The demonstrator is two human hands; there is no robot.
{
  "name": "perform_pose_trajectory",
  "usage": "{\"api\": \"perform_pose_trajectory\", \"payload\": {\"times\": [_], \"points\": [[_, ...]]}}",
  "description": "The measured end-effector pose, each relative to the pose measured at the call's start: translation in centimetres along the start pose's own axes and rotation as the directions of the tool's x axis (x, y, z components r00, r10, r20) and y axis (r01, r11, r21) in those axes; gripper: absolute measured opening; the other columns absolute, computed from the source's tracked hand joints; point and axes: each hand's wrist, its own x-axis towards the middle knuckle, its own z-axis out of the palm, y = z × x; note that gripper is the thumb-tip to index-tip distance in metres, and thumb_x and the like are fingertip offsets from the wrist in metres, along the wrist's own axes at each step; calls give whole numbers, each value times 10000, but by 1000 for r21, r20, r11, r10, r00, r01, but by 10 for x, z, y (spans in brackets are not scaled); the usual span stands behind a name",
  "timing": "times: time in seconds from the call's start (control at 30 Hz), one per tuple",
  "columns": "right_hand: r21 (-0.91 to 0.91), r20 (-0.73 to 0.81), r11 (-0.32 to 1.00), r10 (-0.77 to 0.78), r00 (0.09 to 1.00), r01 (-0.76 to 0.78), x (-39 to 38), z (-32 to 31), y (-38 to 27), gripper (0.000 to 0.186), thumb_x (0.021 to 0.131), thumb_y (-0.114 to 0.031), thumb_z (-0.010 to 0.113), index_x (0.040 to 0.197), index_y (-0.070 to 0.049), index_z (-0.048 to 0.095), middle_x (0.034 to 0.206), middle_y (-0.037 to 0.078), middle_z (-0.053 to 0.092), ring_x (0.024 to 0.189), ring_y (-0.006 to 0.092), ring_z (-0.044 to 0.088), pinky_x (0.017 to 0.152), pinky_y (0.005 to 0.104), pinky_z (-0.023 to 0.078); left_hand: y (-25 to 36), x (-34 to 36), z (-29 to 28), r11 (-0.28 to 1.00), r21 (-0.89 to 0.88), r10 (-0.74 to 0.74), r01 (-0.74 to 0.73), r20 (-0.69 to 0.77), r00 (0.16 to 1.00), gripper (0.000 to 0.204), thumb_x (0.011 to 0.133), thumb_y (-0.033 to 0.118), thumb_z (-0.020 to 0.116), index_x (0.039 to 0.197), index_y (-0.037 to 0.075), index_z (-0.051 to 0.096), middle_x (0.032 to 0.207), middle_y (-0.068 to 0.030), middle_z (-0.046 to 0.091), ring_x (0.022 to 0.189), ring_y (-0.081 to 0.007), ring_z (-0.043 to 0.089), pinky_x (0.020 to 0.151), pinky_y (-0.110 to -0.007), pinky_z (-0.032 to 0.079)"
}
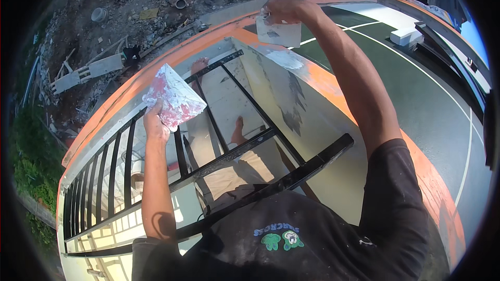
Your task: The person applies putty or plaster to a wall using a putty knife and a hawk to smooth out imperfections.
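Note:
My left hand [156,117] grips a red board [174,96] smeared thickly with white paste, held out over the black metal railing [245,145]. Raised to the upper middle, my right hand [281,10] is closed on a pale flat scraper [277,34] at the orange-painted wall top [317,78]. A whitish patch of paste [284,58] lies on that wall top below the scraper. Grey smears mark the inner face of the cream wall [291,106]. My bare feet show below, between the bars.
Right of the wall is a dark green surface [432,114] with white lines, a white block [403,36] and dark beams. Beyond the left parapet, far below, lie rubble ground [135,0], a bucket [99,14], broken boards [96,70] and greenery [34,161].

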Motion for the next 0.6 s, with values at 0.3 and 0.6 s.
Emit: {"api": "perform_pose_trajectory", "payload": {"times": [0.3, 0.6], "points": [[-70, 360, 997, 46, 932, -22, 39, 86, 39, 438, 817, -329, 688, 1170, -75, 641, 1021, 149, 690, 915, 303, 680, 769, 425, 530, -16, -9, -51, 998, 7, -58, 60, -140, 988, 393, 934, 79, 581, 1283, -75, 487, 1187, -166, 607, 1057, -284, 637, 942, -416, 517], [-106, 426, 993, -10, 905, 61, 52, 111, 66, 436, 765, -289, 712, 1126, -51, 658, 1009, 164, 696, 919, 324, 671, 797, 427, 509, -28, 0, -79, 996, -22, -92, 90, -183, 979, 399, 929, 57, 575, 1294, -71, 473, 1199, -173, 599, 1087, -288, 622, 957, -417, 510]]}}
